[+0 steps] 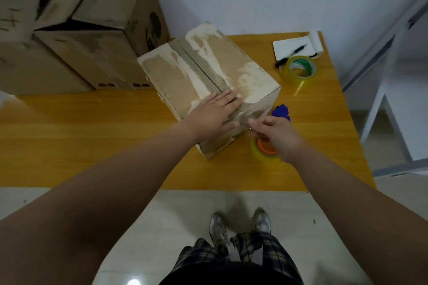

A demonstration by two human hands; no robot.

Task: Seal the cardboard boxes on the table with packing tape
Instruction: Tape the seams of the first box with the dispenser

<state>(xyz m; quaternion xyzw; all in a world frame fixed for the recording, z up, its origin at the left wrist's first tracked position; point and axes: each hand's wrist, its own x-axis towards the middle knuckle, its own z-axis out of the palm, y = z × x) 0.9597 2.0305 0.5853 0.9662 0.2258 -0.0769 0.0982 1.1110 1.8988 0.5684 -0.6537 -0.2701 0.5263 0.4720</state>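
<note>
1. Plaid trousers (254,252) and grey sneakers (217,229) stand on pale floor tiles at the near edge of a yellow wooden table (92,134), with two bare forearms reaching out above them.
2. No writing can be read. A green label inside the far tape roll (300,70) carries print too small to make out. The large cardboard boxes (69,53) stacked at the table's far left show dark hand-drawn strokes and a round black printed mark, both illegible.
3. The left hand (213,115) lies flat with its fingers straight and together, pressing on the near end of the small cardboard box (208,71), right at its centre seam.
4. The right hand (275,134) is curled, with thumb and forefinger pinching a strip of clear tape (249,124) just off the box's near corner. The strip is blurred and hard to trace.
5. The small cardboard box sits at an angle in the middle of the table, its flaps closed. Its top is scarred with pale torn patches along the seam.
6. An orange-cored tape roll (264,150) rests on the table, partly hidden beneath the right hand.
7. A blue object (281,111) lies just beside the box's right corner. Farther back, a black pen (291,52) lies across a white pad (284,46).
</note>
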